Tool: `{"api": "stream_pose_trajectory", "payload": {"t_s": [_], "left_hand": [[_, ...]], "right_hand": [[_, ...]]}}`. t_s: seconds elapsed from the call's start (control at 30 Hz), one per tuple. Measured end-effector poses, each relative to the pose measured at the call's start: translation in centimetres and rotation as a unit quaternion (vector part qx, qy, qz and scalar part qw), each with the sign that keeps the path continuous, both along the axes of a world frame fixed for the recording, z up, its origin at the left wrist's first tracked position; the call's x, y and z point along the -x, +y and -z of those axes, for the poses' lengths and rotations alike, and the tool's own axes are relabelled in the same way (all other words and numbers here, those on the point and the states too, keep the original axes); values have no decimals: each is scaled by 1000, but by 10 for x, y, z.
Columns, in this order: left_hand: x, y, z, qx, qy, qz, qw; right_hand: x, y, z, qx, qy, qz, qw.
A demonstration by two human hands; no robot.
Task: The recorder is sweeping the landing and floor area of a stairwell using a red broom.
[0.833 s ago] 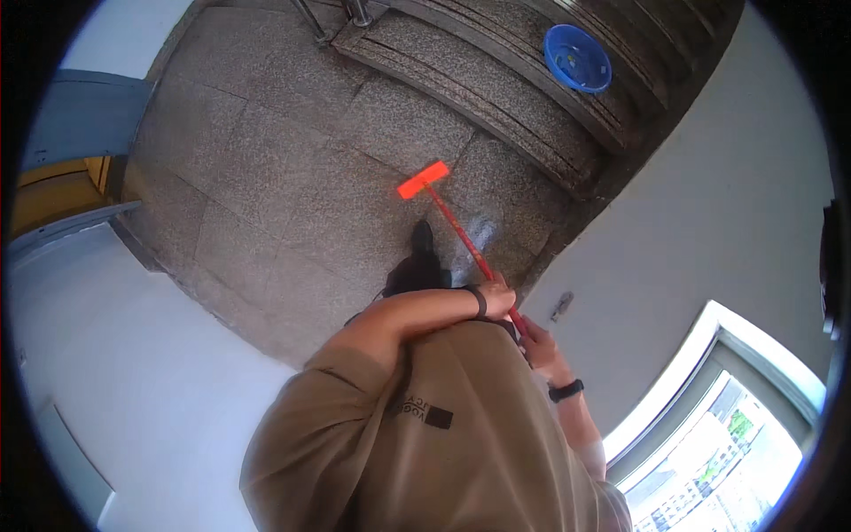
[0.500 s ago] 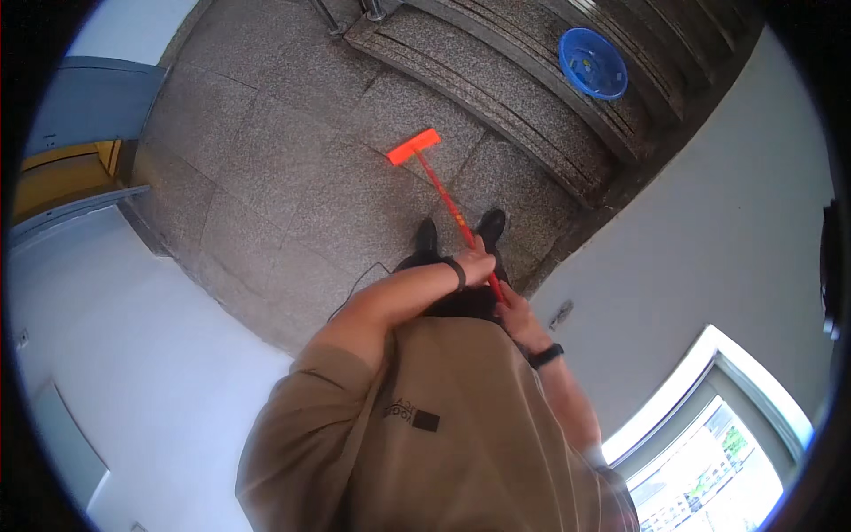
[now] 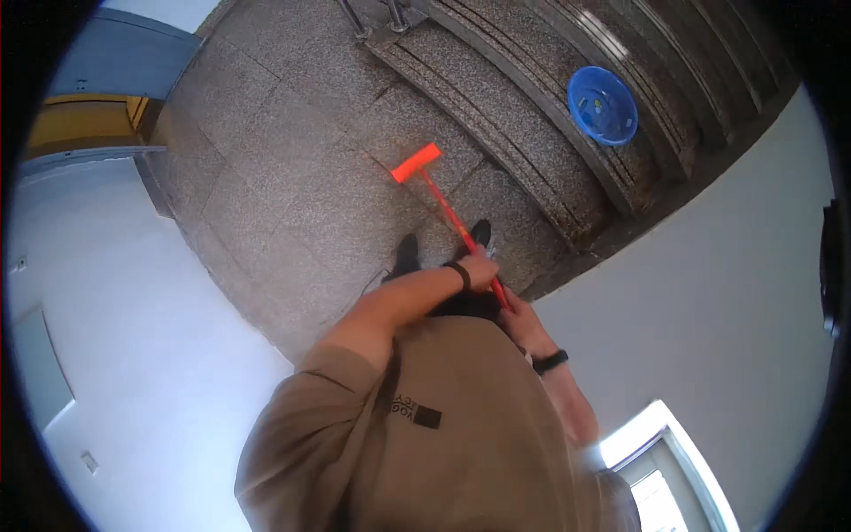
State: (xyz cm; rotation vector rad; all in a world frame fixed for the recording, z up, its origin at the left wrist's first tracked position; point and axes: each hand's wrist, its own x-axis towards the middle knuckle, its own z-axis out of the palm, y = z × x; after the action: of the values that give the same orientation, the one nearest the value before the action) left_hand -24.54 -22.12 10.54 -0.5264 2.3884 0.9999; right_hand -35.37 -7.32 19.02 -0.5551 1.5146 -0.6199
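Observation:
A long-handled floor tool with a bar-shaped bright orange head and a red pole is in front of me, angled away to the left; whether it is a broom or a mop, I cannot tell. Its head appears to rest on the speckled floor beyond my shoes. My left hand is closed round the pole, with the left arm reaching across my body. Nearer to me, by the pole's end, my right hand is also wrapped round it. A dark band circles each wrist.
A blue plastic basin with small items in it stands on the stone steps at the far right. Metal posts rise at the steps' left end. A pale wall runs close on my right. A blue-grey door is at the far left.
My view has turned, so the steps and basin sit lower and further right in the picture. My feet have shifted position. Both hands keep their hold on the pole.

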Motion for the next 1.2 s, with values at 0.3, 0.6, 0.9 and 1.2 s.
{"api": "stream_pose_trajectory", "payload": {"t_s": [0.3,0.6,0.9,1.2], "left_hand": [[60,41,-1,-40,72,30,996],[47,-47,23,59,-71,-64,994],[70,-12,16,3,-39,-181,983],[120,10,-9,20,22,50,998]], "right_hand": [[66,28,-49,4,-4,-12,1000],[60,-67,13,30,24,-119,992],[82,-44,-20,111,48,-78,990],[109,-17,-65,26,86,-36,995]]}}
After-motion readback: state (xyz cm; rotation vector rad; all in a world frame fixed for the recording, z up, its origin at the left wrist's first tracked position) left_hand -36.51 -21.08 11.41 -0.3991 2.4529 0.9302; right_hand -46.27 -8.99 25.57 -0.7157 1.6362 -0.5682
